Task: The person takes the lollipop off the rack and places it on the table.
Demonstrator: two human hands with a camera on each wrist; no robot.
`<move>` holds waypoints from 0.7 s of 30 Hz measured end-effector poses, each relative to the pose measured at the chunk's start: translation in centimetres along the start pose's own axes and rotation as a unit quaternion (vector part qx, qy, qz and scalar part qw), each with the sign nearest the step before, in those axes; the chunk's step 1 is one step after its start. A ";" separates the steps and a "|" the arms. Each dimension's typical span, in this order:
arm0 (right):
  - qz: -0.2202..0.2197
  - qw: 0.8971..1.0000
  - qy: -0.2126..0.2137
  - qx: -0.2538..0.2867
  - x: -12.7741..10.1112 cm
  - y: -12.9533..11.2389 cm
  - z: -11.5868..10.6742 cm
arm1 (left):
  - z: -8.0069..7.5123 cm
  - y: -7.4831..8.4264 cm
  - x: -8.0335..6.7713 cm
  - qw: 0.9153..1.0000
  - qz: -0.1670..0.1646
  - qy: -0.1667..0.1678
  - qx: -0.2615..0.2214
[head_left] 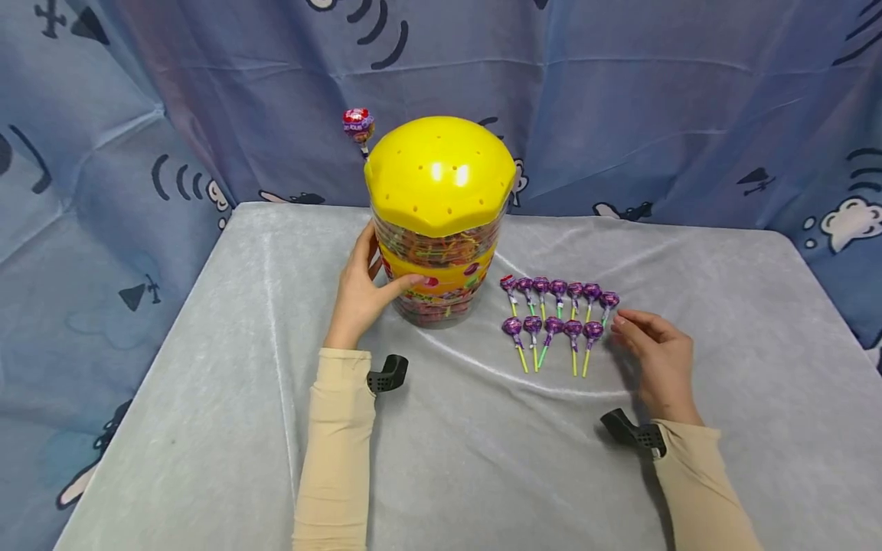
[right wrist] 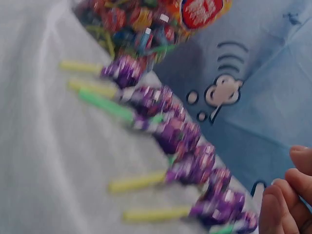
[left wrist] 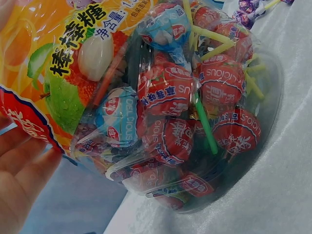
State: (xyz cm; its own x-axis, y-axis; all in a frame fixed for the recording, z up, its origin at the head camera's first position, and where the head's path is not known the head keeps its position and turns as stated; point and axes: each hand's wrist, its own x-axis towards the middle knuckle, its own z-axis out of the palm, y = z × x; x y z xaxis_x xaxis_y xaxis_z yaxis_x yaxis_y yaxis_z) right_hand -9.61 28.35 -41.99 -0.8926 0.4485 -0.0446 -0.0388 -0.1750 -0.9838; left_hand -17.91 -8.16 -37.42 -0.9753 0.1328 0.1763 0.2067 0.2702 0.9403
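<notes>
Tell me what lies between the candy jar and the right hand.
In the head view, two rows of purple lollipops lie on the table between the jar and the right hand.

From the head we look forward and down over the whole counter (head_left: 482, 459), at some distance. The left wrist view sits tight against the candy jar (left wrist: 185, 112), facing its side — the head view shares it. The right wrist view looks low across the purple lollipops (right wrist: 180, 136), close and blurred — the jar behind.
</notes>
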 end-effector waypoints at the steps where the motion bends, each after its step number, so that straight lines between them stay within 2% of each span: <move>1: -0.006 1.000 -0.010 0.003 0.0 -0.2 0.2 | 0.0 0.0 0.0 1.000 0.000 0.001 0.001; 7: -0.054 0.996 -0.074 0.008 0.3 -1.5 2.1 | 0.0 -0.1 0.0 1.000 0.006 0.001 -0.004; 14: -0.096 0.989 -0.113 0.019 -0.5 -5.4 6.8 | 0.0 -0.2 0.0 1.000 0.004 0.000 -0.010; 21: -0.131 0.980 -0.143 0.030 -1.3 -8.2 11.0 | 0.0 0.3 0.0 1.000 -0.007 -0.002 -0.008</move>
State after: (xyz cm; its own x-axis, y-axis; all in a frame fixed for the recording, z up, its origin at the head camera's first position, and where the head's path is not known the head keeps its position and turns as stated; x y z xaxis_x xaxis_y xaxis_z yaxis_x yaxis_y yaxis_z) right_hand -13.05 19.51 -31.98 -0.9377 0.2216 0.2677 -0.3024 -0.1412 -0.9426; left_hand -17.82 -8.06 -37.12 -0.9777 0.1331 0.1625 0.1924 0.2572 0.9470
